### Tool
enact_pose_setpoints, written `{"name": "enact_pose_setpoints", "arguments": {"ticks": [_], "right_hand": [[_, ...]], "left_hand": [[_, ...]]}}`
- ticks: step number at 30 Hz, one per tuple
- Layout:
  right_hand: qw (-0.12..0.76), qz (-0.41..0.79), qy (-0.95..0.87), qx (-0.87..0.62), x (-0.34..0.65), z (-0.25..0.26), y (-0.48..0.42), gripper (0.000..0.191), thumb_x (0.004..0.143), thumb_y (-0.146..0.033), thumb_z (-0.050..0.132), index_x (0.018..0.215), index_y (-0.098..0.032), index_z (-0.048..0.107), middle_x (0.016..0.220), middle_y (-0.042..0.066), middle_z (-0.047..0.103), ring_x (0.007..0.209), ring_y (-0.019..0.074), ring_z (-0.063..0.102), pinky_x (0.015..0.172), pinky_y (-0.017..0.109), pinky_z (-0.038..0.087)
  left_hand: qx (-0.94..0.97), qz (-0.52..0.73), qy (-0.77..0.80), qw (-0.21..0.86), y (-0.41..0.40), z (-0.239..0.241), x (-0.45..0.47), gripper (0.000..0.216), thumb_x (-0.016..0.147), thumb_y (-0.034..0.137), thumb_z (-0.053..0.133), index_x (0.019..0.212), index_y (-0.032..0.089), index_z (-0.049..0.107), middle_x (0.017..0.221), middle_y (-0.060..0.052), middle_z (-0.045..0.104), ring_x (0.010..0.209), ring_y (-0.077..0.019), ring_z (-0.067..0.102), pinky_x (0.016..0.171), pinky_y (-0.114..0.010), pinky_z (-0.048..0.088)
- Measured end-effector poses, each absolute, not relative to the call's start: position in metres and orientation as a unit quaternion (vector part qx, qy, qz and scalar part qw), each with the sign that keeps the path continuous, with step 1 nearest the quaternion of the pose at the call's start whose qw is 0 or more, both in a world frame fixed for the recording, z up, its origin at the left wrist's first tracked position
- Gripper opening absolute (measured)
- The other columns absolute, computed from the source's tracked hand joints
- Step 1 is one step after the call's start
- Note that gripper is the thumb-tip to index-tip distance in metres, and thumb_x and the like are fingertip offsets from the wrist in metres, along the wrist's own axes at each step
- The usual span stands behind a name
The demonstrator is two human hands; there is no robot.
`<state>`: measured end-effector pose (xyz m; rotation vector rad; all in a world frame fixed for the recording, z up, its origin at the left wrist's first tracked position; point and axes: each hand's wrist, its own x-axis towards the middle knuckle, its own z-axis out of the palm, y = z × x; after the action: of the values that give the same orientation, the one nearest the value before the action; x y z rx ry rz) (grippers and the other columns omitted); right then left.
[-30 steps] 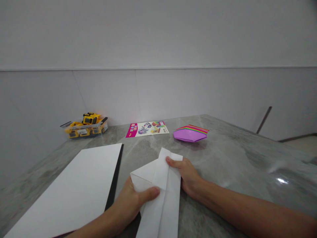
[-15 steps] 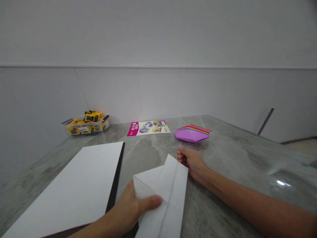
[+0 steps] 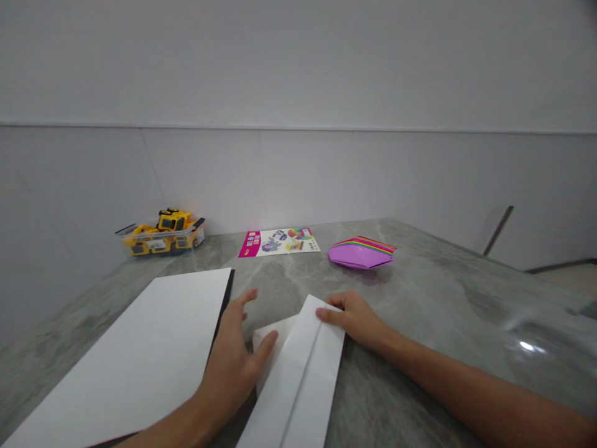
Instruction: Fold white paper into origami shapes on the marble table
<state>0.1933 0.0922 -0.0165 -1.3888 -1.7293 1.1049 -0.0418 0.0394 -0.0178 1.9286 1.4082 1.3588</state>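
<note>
A folded sheet of white paper [image 3: 303,373] lies in front of me, its lower part cut off by the frame's bottom edge. Lengthwise creases and a flap show on it. My right hand [image 3: 349,317] pinches its upper right corner, thumb on top and fingers behind. At the paper's left side is my left hand [image 3: 237,348], fingers apart and thumb near the left flap, holding nothing. Whether that thumb touches the flap I cannot tell.
A stack of white sheets [image 3: 135,354] on a dark base lies at the left. Farther back are a clear tub of yellow toy vehicles [image 3: 163,236], a printed booklet [image 3: 280,241] and a purple folded paper piece [image 3: 359,255] with rainbow layers. A wall [image 3: 298,174] stands behind the grey table [image 3: 420,286].
My left hand has let go of the paper and opened to its left. My right hand has moved from beyond the paper onto its upper right corner and taken hold.
</note>
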Motion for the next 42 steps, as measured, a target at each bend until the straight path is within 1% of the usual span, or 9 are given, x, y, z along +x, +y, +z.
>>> {"name": "enact_pose_setpoints", "arguments": {"ticks": [3,6,9,11,14,20,25,31,42], "right_hand": [[0.275,0.31,-0.721,-0.555,0.192,-0.014,0.089,0.028,0.075,-0.04,0.06,0.065,-0.014,0.065,0.062,0.002,0.06,0.057,0.0146,0.052,0.052,0.025,0.032],[0.249,0.197,-0.75,-0.581,0.188,-0.012,0.081,0.023,0.075,-0.039,0.063,0.077,-0.016,0.067,0.073,0.004,0.064,0.07,0.0189,0.056,0.064,0.03,0.038],[0.28,0.104,-0.78,-0.55,0.181,-0.008,0.07,0.033,0.072,-0.027,0.068,0.104,-0.018,0.063,0.097,0.008,0.06,0.094,0.0229,0.054,0.083,0.034,0.038],[0.296,0.08,-0.804,-0.51,0.176,-0.006,0.06,0.036,0.07,-0.022,0.07,0.104,-0.019,0.06,0.103,0.008,0.055,0.1,0.0229,0.049,0.088,0.034,0.036],[0.281,0.121,-0.819,-0.485,0.169,-0.006,0.047,0.032,0.065,-0.027,0.075,0.089,-0.019,0.056,0.096,0.004,0.053,0.093,0.0212,0.049,0.081,0.032,0.037],[0.243,0.179,-0.786,-0.54,0.164,-0.016,0.047,0.042,0.06,-0.037,0.078,0.086,-0.019,0.051,0.091,0.003,0.051,0.088,0.0209,0.047,0.076,0.031,0.035],[0.223,0.171,-0.772,-0.57,0.162,-0.017,0.058,0.044,0.055,-0.039,0.079,0.082,-0.018,0.051,0.088,0.003,0.051,0.086,0.021,0.047,0.072,0.029,0.034],[0.207,0.154,-0.763,-0.592,0.16,-0.014,0.067,0.028,0.065,-0.037,0.072,0.074,-0.018,0.053,0.082,0.002,0.053,0.079,0.0185,0.049,0.069,0.029,0.031],[0.186,0.122,-0.755,-0.616,0.168,-0.016,0.092,0.03,0.07,-0.045,0.068,0.075,-0.018,0.057,0.074,0.002,0.061,0.065,0.0144,0.049,0.057,0.025,0.026]], "left_hand": [[0.873,0.344,0.327,0.112,0.038,-0.014,-0.044,0.018,0.085,0.014,0.053,0.096,0.023,0.064,0.115,-0.007,0.058,0.117,-0.0233,0.048,0.099,-0.042,0.04],[0.926,0.249,0.249,0.135,0.032,-0.007,-0.039,0.019,0.087,0.013,0.049,0.092,0.019,0.066,0.093,-0.007,0.064,0.098,-0.0187,0.057,0.087,-0.032,0.049],[0.935,0.197,0.267,0.127,0.026,-0.001,-0.033,0.019,0.088,0.015,0.048,0.09,0.018,0.067,0.091,-0.007,0.063,0.091,-0.0184,0.057,0.083,-0.033,0.049],[0.94,0.165,0.277,0.113,0.023,0.004,-0.031,0.02,0.089,0.016,0.047,0.09,0.017,0.066,0.093,-0.007,0.061,0.089,-0.0185,0.056,0.082,-0.033,0.049],[0.941,0.13,0.298,0.09,0.018,0.008,-0.032,0.019,0.089,0.018,0.046,0.093,0.018,0.064,0.096,-0.008,0.059,0.092,-0.0202,0.054,0.084,-0.036,0.048],[0.949,0.078,0.292,0.087,0.015,0.014,-0.037,0.022,0.09,0.022,0.046,0.107,0.017,0.06,0.103,-0.009,0.057,0.095,-0.0218,0.051,0.086,-0.038,0.047],[0.952,0.075,0.279,0.102,0.016,0.018,-0.035,0.019,0.088,0.021,0.048,0.101,0.017,0.06,0.104,-0.008,0.058,0.094,-0.0222,0.051,0.086,-0.039,0.047],[0.954,0.068,0.274,0.104,0.013,0.021,-0.034,0.021,0.087,0.023,0.049,0.103,0.016,0.06,0.102,-0.01,0.058,0.094,-0.0236,0.051,0.088,-0.041,0.046],[0.954,0.07,0.275,0.099,0.01,0.021,-0.035,0.029,0.087,0.024,0.048,0.113,0.015,0.057,0.102,-0.01,0.056,0.095,-0.024,0.05,0.09,-0.041,0.044]]}}
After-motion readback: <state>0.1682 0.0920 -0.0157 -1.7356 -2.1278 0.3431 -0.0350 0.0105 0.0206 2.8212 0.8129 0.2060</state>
